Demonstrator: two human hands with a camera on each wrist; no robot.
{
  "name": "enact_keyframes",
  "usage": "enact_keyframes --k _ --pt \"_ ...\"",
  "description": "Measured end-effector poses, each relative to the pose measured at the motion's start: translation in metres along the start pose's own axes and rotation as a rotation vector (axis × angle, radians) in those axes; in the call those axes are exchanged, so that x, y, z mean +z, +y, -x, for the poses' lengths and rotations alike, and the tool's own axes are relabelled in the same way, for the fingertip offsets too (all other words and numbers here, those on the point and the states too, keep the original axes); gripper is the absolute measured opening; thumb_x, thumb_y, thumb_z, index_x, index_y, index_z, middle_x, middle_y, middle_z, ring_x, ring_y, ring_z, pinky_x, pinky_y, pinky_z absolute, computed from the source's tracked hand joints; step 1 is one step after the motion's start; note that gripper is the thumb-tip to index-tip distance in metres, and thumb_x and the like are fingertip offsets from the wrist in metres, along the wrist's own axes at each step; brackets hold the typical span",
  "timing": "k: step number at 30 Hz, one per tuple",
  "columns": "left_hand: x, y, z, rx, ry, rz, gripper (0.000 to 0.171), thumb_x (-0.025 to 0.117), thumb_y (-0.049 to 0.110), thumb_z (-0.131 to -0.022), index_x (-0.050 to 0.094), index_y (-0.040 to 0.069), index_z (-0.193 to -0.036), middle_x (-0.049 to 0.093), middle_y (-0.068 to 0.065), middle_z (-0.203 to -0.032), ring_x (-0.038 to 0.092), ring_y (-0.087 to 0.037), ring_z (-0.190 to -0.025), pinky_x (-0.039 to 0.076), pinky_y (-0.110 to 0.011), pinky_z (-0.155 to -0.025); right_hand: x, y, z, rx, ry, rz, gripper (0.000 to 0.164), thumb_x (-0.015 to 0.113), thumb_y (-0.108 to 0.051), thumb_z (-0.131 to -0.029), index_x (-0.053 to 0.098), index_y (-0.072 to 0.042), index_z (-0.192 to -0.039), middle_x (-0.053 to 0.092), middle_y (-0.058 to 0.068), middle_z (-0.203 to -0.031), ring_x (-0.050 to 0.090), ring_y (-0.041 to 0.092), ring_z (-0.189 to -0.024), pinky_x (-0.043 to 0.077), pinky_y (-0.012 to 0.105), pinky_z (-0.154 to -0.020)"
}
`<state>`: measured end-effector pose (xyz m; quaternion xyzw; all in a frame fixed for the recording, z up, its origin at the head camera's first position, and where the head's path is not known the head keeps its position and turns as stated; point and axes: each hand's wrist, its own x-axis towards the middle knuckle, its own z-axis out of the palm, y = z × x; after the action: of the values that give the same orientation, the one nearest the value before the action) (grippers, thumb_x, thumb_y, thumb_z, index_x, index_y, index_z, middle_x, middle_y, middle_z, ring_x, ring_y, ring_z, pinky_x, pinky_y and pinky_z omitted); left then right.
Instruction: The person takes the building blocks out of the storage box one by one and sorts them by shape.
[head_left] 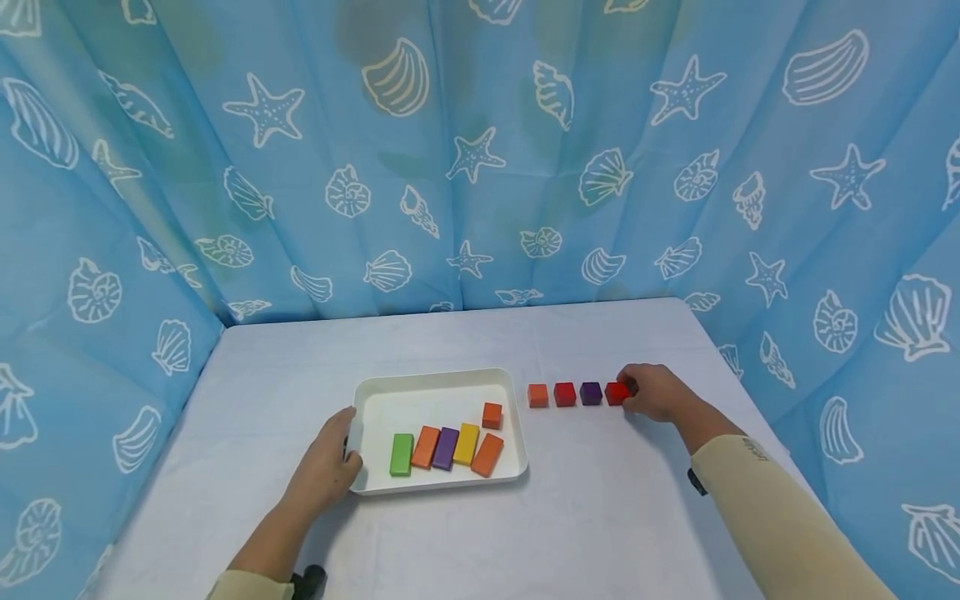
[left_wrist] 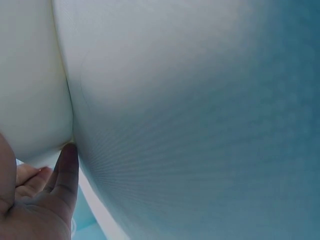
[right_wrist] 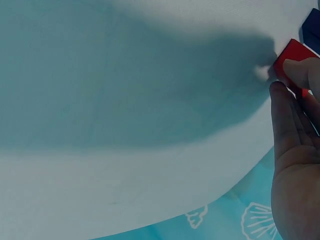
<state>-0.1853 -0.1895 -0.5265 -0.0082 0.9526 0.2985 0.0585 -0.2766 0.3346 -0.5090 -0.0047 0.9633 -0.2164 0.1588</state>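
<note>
At the tray's left end, my left hand holds the white tray, its thumb and fingers at the rim. The left wrist view shows fingertips against the tray's outer side. Inside the tray lie a green block, a purple block, a yellow block, two long orange blocks and an orange cube. My right hand pinches a red cube between thumb and fingers, at the right end of a row. Left of it stand a purple cube, another red cube and an orange cube.
A white cloth covers the table. Its far edge meets a blue curtain with white shells and starfish, which also hangs along both sides. The row of cubes lies just right of the tray.
</note>
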Motion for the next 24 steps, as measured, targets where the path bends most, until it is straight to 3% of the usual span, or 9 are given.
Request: enact_keyframes --k 6,12,17,24 --pt "0.001 0.001 0.001 0.007 -0.006 0.000 0.072 0.058 0.002 -0.101 0.026 -0.005 -0.165 0.028 -0.028 -0.169 0.028 -0.046 -0.156 0.025 -0.060 -0.127 -0.008 -0.002 0.006 0.001 0.006 -0.023 0.074 0.091 -0.006 -0.082 0.054 0.005 -0.145 0.062 0.027 -0.132 0.060 0.046 -0.121 0.064 0.053 -0.095" --pt "0.000 0.001 0.001 0.005 -0.006 0.009 0.072 0.057 0.002 -0.101 0.026 -0.005 -0.165 0.028 -0.027 -0.170 0.027 -0.047 -0.156 0.025 -0.061 -0.127 -0.022 -0.019 0.007 -0.020 0.024 -0.055 0.071 0.086 -0.007 -0.087 0.051 0.005 -0.148 0.060 0.029 -0.137 0.059 0.047 -0.125 0.062 0.055 -0.098" --pt "-0.002 0.000 0.001 0.005 -0.001 0.006 0.072 0.057 0.002 -0.101 0.026 -0.005 -0.165 0.027 -0.028 -0.169 0.027 -0.047 -0.155 0.025 -0.061 -0.126 -0.017 -0.046 -0.001 -0.063 0.013 -0.034 0.065 0.085 -0.014 -0.091 0.055 0.002 -0.147 0.063 0.024 -0.136 0.061 0.042 -0.124 0.063 0.051 -0.096" --pt "-0.001 0.000 0.000 0.006 0.002 0.002 0.072 0.058 0.002 -0.101 0.026 -0.005 -0.165 0.028 -0.028 -0.169 0.028 -0.047 -0.155 0.024 -0.061 -0.127 0.003 -0.102 -0.006 -0.155 -0.031 -0.008 0.059 0.085 -0.017 -0.090 0.062 -0.003 -0.143 0.068 0.014 -0.130 0.065 0.031 -0.117 0.064 0.045 -0.096"
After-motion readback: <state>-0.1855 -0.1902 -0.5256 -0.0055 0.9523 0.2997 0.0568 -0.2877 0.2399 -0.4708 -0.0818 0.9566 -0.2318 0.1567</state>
